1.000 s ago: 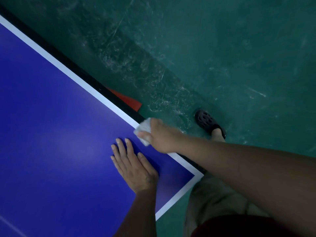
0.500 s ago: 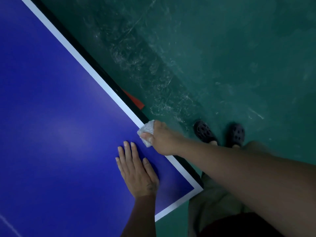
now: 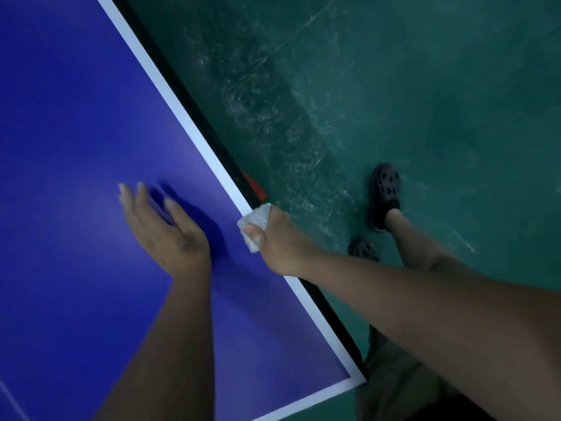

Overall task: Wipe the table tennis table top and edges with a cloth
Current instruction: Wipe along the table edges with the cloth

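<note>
Dim overall, motion blur on left hand (image 3: pixel 164 235), dark shadow beside it.

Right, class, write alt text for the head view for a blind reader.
A right hand grips a pale cloth on the white-lined edge of a blue table tennis table; the blurred left hand, fingers straight, is over the top. Beyond lies green floor.

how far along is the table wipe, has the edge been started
Done: hard to judge; the blue table tennis table top shows no obvious smears. In hand: the right hand grips a small white textured cloth on the white border line beside the black side edge, near the corner. The left hand is open over the top. Left: probably the long edge stretching away.
</note>
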